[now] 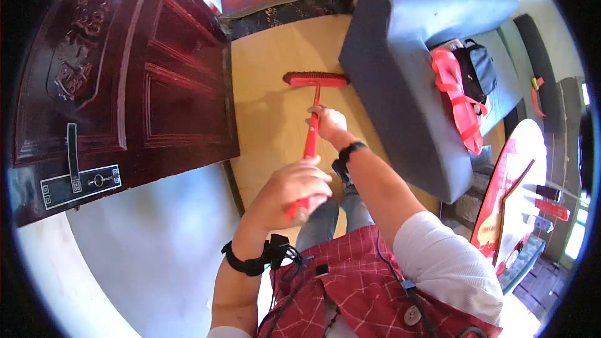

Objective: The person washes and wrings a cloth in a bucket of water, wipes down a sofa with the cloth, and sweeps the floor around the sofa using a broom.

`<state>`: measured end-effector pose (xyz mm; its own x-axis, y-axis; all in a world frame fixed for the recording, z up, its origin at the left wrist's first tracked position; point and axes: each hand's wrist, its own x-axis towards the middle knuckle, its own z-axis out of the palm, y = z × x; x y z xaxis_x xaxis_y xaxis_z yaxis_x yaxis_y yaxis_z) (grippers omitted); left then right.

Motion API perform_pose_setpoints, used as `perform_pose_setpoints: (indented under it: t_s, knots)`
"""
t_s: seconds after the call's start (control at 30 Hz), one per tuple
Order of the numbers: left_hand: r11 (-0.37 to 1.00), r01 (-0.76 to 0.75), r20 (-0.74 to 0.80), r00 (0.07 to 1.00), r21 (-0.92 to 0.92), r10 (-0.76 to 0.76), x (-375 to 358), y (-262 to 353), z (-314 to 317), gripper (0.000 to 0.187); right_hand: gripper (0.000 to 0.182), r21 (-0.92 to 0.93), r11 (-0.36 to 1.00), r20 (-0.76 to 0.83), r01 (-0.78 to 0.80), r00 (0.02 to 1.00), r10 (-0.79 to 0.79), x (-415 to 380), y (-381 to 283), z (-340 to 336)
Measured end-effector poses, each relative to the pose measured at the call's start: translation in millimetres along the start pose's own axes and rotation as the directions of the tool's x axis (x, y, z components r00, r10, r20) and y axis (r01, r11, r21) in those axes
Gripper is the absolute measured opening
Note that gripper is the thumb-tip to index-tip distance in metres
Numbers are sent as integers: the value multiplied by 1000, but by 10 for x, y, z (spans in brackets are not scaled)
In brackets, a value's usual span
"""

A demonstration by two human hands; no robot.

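Note:
A red push broom (311,141) slants away from my body, its wide dark-bristled head (316,79) on the yellowish floor. Near the handle's top end my left hand (291,191) is closed around it, and the red tip sticks out below the fingers. Farther down the handle, closer to the broom head, my right hand (328,124) is wrapped round it. Both wrists carry black straps, and a cable hangs from the left one.
An open dark-red carved door (188,81) stands to the left. On the right, a blue-grey sofa (400,87) holds a red bag (454,97) and a black bag (481,69). A doorway threshold (282,15) lies ahead. A white-and-red board (519,175) is at the far right.

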<state>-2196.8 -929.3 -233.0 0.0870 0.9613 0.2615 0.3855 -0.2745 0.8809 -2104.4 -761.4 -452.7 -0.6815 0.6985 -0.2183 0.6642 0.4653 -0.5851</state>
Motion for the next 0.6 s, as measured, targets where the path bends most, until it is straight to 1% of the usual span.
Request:
perform_pose_setpoints:
  t_s: [0.03,0.07,0.1,0.13,0.2,0.23,0.27,0.33,0.4,0.43,0.47,0.5,0.53,0.57,0.6]
  knots:
    - [996,-70,131,988,-56,77,86,116,43,16,33,-1,997,-34,-74,997,74,-239,59,-3]
    - [983,-142,247,955,-112,166,188,250,56,16,31,-4,991,-74,-135,988,135,-443,112,-48]
    - [979,-74,295,947,-190,129,239,418,67,15,29,15,993,-78,-117,990,118,-683,146,-130]
    - [980,-79,288,949,-185,131,276,554,47,15,28,37,994,-80,-100,991,103,-976,168,-195]
    - [957,-1,303,949,-289,92,320,778,-47,11,27,17,986,43,-167,985,166,-1463,292,-188]
    - [941,51,311,948,-335,60,345,826,-56,8,27,-58,984,45,-171,984,173,-1727,319,-228]
    - [946,37,316,946,-323,71,372,858,-20,8,28,-129,976,41,-177,982,184,-1973,355,-265]
    - [921,170,472,881,-349,16,418,844,147,9,31,-214,952,292,-218,916,275,-2396,435,-474]
    - [861,259,556,831,-437,32,394,819,385,7,35,-329,936,461,-122,845,272,-2710,510,-706]
    - [854,268,565,824,-446,36,460,896,399,6,35,-325,933,430,-156,854,292,-2784,496,-871]
    - [845,278,581,812,-457,47,541,974,427,6,37,-301,950,524,-86,817,240,-2877,476,-1044]
    - [819,262,534,843,-511,63,599,1001,463,6,40,-271,962,603,-23,775,189,-2962,521,-1183]
    - [790,240,485,871,-564,81,653,1018,488,7,40,-278,958,556,-74,800,223,-3086,695,-1231]
    - [737,242,447,890,-631,91,691,1006,507,8,40,-37,986,525,-165,836,160,-3225,899,-1236]
    - [693,218,367,927,-687,72,739,1098,485,5,40,208,955,472,-212,877,92,-3289,1033,-1289]
